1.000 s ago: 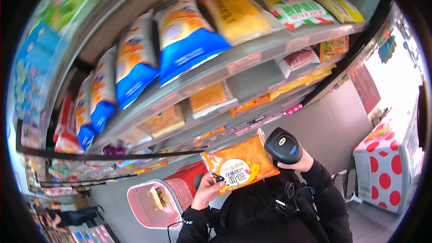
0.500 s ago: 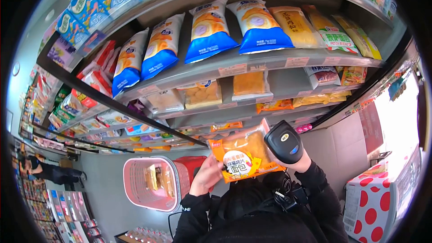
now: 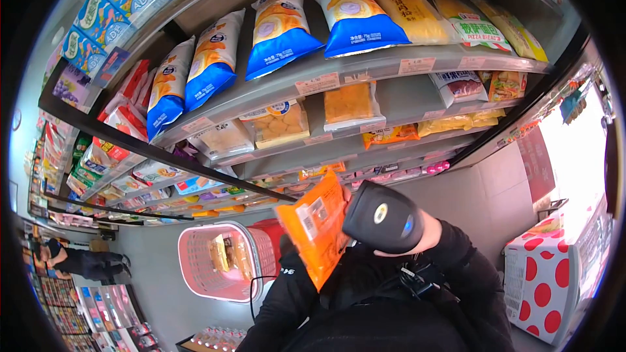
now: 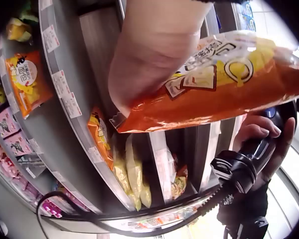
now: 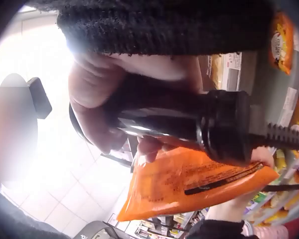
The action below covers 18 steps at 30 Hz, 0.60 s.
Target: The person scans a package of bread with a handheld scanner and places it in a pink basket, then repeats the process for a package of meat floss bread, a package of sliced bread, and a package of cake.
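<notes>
My left hand (image 4: 154, 59) grips an orange bread packet (image 3: 316, 228) by its edge. In the head view the packet stands tilted, its orange back with a barcode label (image 3: 314, 216) turned up, and it mostly hides the left hand. From the left wrist, the packet's printed front (image 4: 214, 74) shows beside the thumb. My right hand (image 3: 427, 233) holds a black barcode scanner (image 3: 383, 217) just right of the packet, its head overlapping the packet's right side. The right wrist view shows the fingers wrapped round the scanner's handle (image 5: 159, 117), with the packet (image 5: 189, 184) below it.
Shelves of bagged bread (image 3: 365, 16) rise in front. A pink basket (image 3: 189, 267) with some packets inside stands on the floor at left. A red-dotted white cabinet (image 3: 541, 287) is at right. The scanner's cord (image 4: 154, 230) loops across the left wrist view. A person (image 3: 85, 262) is far left.
The packet has turned from its printed front to its barcoded back. The scanner has come left and closer to it. The left hand has gone behind the packet.
</notes>
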Each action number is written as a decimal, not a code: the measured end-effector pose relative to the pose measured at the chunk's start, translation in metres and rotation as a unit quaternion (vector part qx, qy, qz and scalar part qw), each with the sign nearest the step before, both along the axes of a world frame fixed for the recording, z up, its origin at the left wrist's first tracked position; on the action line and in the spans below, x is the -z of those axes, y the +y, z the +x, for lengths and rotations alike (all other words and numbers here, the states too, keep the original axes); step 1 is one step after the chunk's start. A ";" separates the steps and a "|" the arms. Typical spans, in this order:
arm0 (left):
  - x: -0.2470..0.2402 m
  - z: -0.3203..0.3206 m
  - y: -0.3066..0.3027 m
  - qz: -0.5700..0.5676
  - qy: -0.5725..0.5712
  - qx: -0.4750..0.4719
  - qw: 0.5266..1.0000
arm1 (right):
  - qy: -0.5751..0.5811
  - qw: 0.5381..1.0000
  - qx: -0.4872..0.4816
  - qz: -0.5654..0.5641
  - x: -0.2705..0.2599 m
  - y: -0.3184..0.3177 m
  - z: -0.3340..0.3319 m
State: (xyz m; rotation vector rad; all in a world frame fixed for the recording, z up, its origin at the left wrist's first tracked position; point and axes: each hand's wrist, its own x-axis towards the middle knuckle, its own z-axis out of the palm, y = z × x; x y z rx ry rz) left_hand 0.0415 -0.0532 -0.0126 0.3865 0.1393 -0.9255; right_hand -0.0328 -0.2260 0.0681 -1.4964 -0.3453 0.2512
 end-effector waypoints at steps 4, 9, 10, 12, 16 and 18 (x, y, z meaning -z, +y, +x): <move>0.037 0.032 -0.002 -0.273 -0.103 0.126 0.948 | 0.010 0.999 0.001 -0.051 0.013 -0.023 -0.011; 0.052 0.054 0.016 -0.296 -0.156 0.160 0.929 | -0.015 0.999 -0.023 -0.024 0.022 -0.028 -0.018; 0.051 0.056 0.018 -0.284 -0.171 0.171 0.928 | -0.017 0.999 -0.043 -0.018 0.020 -0.026 -0.015; 0.048 0.060 0.019 -0.272 -0.183 0.186 0.926 | -0.048 0.996 -0.069 -0.025 0.015 -0.022 -0.009; 0.043 0.064 0.022 -0.229 -0.209 0.203 0.929 | -0.044 0.996 -0.078 0.000 0.014 -0.010 0.000; 0.040 0.062 0.025 -0.212 -0.222 0.194 0.932 | -0.040 0.996 -0.078 0.003 0.015 -0.005 0.001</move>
